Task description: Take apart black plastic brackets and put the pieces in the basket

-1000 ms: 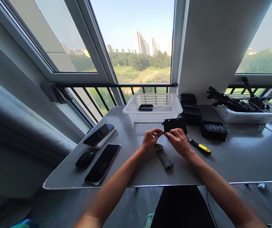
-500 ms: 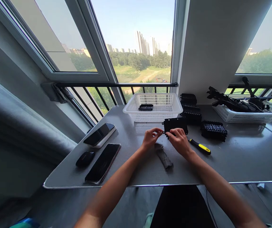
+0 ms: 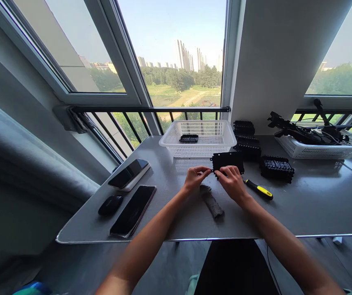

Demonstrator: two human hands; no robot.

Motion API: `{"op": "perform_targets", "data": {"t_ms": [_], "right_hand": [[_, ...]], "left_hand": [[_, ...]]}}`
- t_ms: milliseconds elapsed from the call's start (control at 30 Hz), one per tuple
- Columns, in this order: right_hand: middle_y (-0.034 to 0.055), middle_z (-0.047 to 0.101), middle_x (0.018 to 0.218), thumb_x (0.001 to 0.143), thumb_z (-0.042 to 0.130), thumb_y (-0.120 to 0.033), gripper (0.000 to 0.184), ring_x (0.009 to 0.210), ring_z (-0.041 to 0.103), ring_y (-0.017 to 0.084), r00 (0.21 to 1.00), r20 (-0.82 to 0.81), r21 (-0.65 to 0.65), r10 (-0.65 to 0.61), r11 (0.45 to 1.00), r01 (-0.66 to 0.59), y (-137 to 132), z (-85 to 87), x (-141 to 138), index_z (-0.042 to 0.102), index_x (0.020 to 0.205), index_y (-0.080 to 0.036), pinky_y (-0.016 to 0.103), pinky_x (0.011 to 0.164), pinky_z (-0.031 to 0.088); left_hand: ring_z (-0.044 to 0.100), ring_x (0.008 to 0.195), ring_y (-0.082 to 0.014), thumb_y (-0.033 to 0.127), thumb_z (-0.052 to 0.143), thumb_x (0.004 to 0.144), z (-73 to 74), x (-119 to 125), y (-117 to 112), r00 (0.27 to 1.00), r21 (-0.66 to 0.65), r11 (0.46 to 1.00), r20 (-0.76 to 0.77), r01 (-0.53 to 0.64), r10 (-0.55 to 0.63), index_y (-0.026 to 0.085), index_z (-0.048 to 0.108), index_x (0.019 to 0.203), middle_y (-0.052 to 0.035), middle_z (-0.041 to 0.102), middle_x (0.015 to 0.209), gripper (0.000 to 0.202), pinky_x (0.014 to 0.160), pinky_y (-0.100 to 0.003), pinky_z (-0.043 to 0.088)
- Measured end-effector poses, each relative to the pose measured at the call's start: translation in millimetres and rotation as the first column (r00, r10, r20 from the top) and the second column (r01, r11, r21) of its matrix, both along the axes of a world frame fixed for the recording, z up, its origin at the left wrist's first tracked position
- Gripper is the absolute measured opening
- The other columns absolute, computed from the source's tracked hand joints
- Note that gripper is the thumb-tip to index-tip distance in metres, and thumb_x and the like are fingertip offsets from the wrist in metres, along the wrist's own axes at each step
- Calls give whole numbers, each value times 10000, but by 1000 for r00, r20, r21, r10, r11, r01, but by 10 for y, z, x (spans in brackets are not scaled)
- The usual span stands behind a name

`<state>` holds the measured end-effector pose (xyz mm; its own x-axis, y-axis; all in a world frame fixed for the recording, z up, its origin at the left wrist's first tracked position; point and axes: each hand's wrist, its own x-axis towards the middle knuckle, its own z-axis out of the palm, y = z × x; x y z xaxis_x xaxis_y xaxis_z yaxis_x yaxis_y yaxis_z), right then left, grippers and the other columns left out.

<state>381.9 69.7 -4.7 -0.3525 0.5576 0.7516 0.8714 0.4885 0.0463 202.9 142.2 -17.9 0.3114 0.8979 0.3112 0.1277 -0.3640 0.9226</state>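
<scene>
A black rectangular plastic panel (image 3: pixel 227 159) with toothed edges is tilted up above the table, in front of the white basket. My right hand (image 3: pixel 231 180) grips its lower edge, partly covering it. At the panel's lower left corner, my left hand (image 3: pixel 196 178) is closed in a pinch; whatever lies between those fingertips is too small to make out. Just below the hands lies a grey strip of cloth-like material (image 3: pixel 212 201). A yellow and black handled tool (image 3: pixel 259 190) rests to the right of my right hand, its tip hidden behind the hand.
The white basket (image 3: pixel 198 151) behind the hands holds a black part (image 3: pixel 189 139). Stacked black parts (image 3: pixel 247 141) and another black block (image 3: pixel 276 168) stand to the right. A second basket (image 3: pixel 314 152) carries black cabled gear. Phones (image 3: pixel 134 209) and a black case (image 3: pixel 110 205) lie left.
Almost nothing differs. Both hands stay at the panel's lower edge, and the panel has shifted only very slightly.
</scene>
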Motion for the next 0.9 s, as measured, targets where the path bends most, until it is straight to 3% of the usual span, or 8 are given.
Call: {"op": "perform_targets", "data": {"t_ms": [500,900], "right_hand": [[107,620,1008,914,527,-135,282,942,518,224,999,34,-47,-12,999,13,-1,-32,0,667,1153,-189,368,834,407],[102,625,994,918,522,-134,257,908,520,217,999,52,-35,4,999,-3,0,-30,12,668,1124,-175,353,803,415]], "left_hand": [[564,566,-129,512,742,650,66,46,-39,987,-180,978,138,101,-77,143,732,781,-58,693,664,391,497,-241,454],[515,540,-100,472,737,674,112,45,-69,976,-216,961,171,174,-138,138,711,743,-35,666,646,341,519,-236,435]]}}
